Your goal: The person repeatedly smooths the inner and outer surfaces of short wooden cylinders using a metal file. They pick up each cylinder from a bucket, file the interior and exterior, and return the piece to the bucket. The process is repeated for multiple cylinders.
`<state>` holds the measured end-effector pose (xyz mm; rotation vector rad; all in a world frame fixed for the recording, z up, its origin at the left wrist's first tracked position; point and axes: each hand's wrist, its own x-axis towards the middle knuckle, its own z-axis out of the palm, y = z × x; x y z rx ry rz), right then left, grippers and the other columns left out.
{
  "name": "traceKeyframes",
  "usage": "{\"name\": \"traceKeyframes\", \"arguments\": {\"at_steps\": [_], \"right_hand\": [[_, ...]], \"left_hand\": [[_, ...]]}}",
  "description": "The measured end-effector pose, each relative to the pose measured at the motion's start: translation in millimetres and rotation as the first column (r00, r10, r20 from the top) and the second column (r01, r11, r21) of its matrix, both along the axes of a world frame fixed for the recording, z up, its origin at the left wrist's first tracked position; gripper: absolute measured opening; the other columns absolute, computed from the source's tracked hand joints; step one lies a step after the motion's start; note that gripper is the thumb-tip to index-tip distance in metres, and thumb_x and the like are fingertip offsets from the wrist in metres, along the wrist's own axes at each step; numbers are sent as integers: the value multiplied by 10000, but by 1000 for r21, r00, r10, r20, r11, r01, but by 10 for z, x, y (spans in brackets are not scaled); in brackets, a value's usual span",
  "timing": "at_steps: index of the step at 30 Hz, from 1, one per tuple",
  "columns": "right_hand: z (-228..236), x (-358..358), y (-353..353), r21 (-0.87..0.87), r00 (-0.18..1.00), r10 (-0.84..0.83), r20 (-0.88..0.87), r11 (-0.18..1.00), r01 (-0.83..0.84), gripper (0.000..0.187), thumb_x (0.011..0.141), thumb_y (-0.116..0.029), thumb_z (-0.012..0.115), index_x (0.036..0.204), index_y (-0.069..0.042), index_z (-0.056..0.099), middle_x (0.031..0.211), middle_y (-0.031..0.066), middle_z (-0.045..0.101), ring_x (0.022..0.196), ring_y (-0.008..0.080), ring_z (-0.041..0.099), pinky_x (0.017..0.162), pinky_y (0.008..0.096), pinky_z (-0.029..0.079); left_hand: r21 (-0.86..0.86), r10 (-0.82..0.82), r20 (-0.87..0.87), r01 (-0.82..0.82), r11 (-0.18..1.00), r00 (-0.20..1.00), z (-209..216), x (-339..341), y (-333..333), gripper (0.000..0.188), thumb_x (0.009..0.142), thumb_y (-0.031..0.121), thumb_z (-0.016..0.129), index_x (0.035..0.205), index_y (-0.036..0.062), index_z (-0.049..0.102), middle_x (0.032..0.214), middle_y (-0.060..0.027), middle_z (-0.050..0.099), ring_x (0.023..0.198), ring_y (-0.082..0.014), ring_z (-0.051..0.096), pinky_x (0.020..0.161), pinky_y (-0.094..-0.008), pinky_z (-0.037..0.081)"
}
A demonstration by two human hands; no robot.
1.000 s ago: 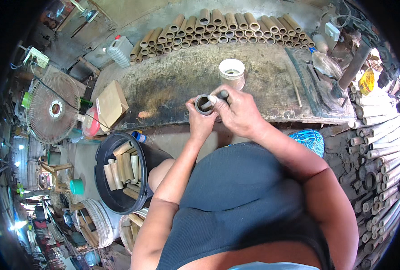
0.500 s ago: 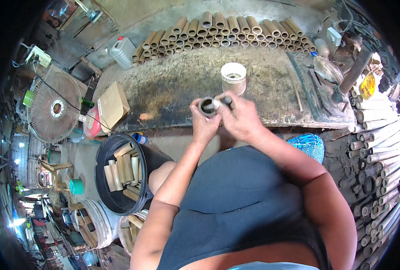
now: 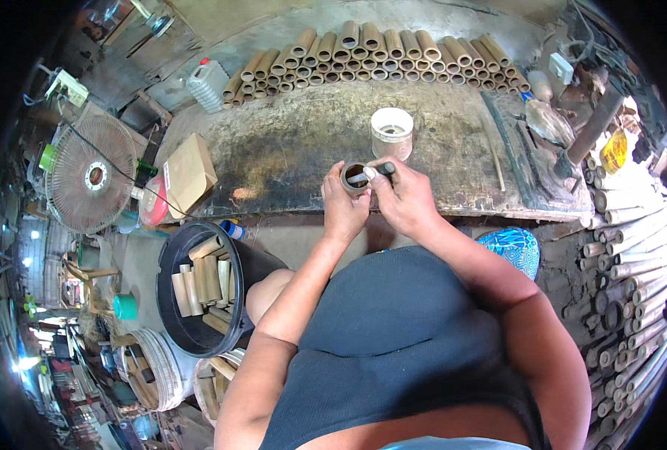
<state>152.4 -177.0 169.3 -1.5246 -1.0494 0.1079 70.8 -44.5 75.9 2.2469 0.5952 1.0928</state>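
My left hand (image 3: 344,211) is closed around a short bamboo tube (image 3: 354,190), its open end tilted up toward me. In my right hand (image 3: 408,196) is a small tool with a dark rounded handle (image 3: 385,169). Its pale, narrow tip reaches into the mouth of the tube; I cannot tell whether it is a blade or a brush. Both hands are close together over the near edge of the worn wooden table (image 3: 303,150). Just beyond them stands a white cylindrical container (image 3: 392,146), open at the top.
Bamboo tubes (image 3: 348,56) are stacked along the table's back. Left are a plastic jug (image 3: 208,86), a cardboard box (image 3: 188,169), a fan (image 3: 93,176) and a black bucket (image 3: 172,330) of bamboo pieces. Bamboo poles (image 3: 637,266) and a blue patterned cushion (image 3: 512,251) lie right.
My hands and the tube have shifted slightly right. The tool, blurred before, now shows more plainly, with its tip still at the tube's mouth.
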Motion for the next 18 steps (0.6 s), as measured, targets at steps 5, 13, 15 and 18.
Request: {"name": "traceKeyframes", "arguments": {"at_steps": [5,13,15,18], "right_hand": [[2,24,-37,3,996,-2,88,1000,2,121,947,-90,634,1047,-23,621,880,174,692,830,337,699,719,397,555],[-36,74,-13,-57,959,42,279,998,-27,196,872,-60,662,1050,-17,590,877,202,664,856,421,660,732,480,536],[18,55,-3,-186,968,12,252,982,36,198,867,-55,690,1038,-21,597,867,192,662,822,398,668,713,453,545],[212,84,-189,29,959,-44,281,999,38,155,906,-103,693,1014,-27,612,845,184,669,774,371,684,695,427,555]], "left_hand": [[-30,11,-60,-13,999,998,-25,-17,-6,669,769,175,831,1293,-16,462,1246,-233,520,1147,-419,529,998,-495,430],[19,16,-67,-15,1000,998,-64,3,-1,677,738,147,830,1297,13,472,1242,-202,540,1177,-408,523,1016,-476,435],[65,-3,-42,6,998,999,-100,6,18,672,743,155,828,1298,16,476,1243,-191,549,1185,-401,524,1015,-479,437],[-54,50,-170,-60,997,984,-171,-19,113,681,755,196,829,1314,17,483,1250,-195,577,1189,-401,548,1008,-479,457]]}}
